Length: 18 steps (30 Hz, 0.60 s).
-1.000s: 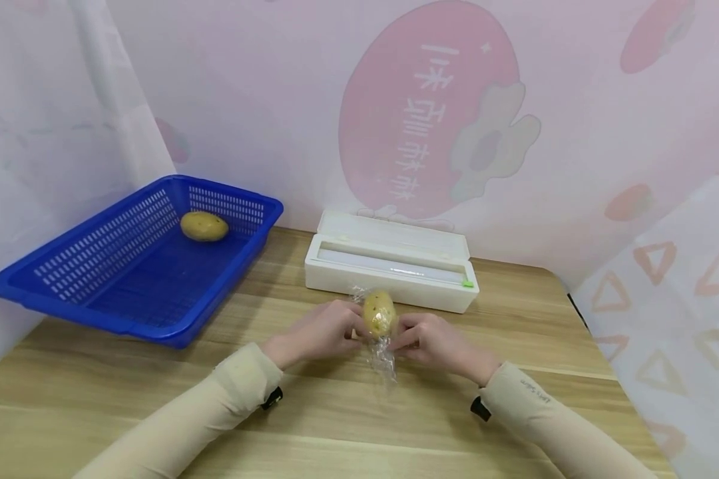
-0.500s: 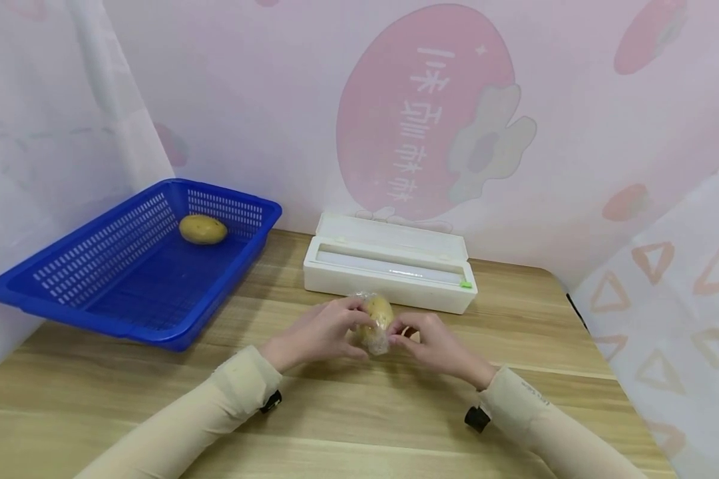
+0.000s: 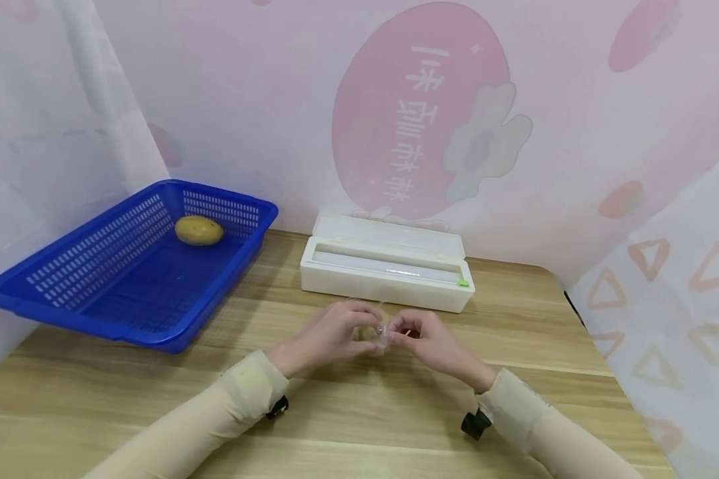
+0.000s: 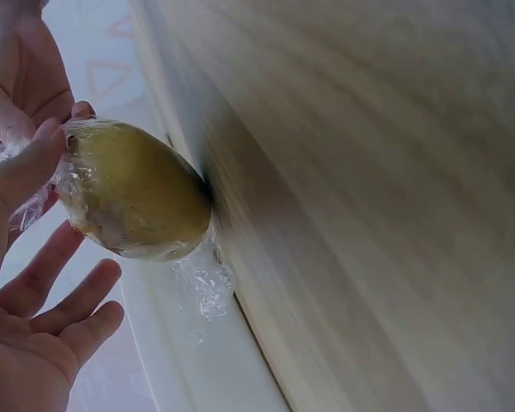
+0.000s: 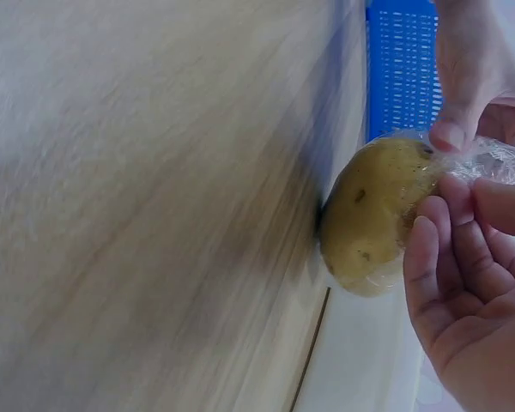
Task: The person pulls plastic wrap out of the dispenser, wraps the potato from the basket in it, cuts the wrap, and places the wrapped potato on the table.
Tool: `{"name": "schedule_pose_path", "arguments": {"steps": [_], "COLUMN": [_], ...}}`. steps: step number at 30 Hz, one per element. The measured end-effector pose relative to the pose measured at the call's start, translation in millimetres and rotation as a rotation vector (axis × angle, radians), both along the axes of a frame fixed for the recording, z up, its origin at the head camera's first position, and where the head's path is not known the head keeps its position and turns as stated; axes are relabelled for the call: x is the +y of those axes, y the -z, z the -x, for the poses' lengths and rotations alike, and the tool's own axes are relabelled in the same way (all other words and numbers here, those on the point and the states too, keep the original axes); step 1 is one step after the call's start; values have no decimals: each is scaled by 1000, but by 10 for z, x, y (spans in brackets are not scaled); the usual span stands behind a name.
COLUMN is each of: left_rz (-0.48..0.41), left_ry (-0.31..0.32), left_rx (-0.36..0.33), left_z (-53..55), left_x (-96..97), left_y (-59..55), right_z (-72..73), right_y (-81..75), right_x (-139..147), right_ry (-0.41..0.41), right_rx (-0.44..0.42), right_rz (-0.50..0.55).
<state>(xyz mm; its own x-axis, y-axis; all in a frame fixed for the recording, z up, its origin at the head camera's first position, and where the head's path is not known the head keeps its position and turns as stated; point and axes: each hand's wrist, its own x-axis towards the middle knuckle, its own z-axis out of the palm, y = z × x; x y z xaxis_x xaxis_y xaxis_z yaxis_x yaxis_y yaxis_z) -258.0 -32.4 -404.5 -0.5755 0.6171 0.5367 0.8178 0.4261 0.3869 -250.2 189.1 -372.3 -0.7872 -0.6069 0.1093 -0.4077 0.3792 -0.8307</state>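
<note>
While a yellow oval potato (image 4: 137, 193) wrapped in clear, crinkled plastic film (image 4: 210, 287) appears to touch the pale wood-grained tabletop (image 3: 371, 426), both hands meet at its gathered end. The left hand (image 3: 335, 332) curves around the potato, thumb against the film-covered surface and its outer fingers loosely spread; the right hand (image 3: 434, 339) pinches the bunched film between thumb and forefinger, its other fingers bent.

Just behind the hands sits a long white rectangular box (image 3: 383, 287), its white lid (image 3: 389, 234) tipped back, with a pale glossy roll (image 3: 383, 263) inside and a small bright-green piece (image 3: 463, 283) at its right end. To the left, a blue slotted plastic basket (image 3: 156, 286) holds a second yellow potato (image 3: 198, 230) near its far end. Pink-and-white printed cloth (image 3: 245, 100) hangs behind the table.
</note>
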Motion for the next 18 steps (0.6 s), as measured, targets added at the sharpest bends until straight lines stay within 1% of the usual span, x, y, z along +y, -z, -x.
{"name": "schedule_pose_path", "arguments": {"steps": [3,5,7,8,10,13,15,18], "left_rz": [-51,-68,-76,-77,-87,-108,-120,-139], "left_ry": [31,38,31,17,-8,-46,-64,-92], "left_rx": [-67,-96,-121,-131,-154,-206,-243,-301], "left_z": [1,9,16,19,20,10,-1,-10], "left_x": [11,17,21,23,25,30,30,29], "left_y": [-4,-15,-33,-40,-45,-49,-47,-47], "right_z": [-62,-24,13,30,62,26,6,-29], "right_y": [-80,-15,69,113,203,210,219,232], "right_x": [-22,-8,2,6,6,-24,-34,-43], "right_ry": [0,12,41,65,115,180,193,176], "right_rx": [-14,-7,23,52,142,286,356,401], "right_rz": [5,3,-4,-5,-6,11,36,74]}}
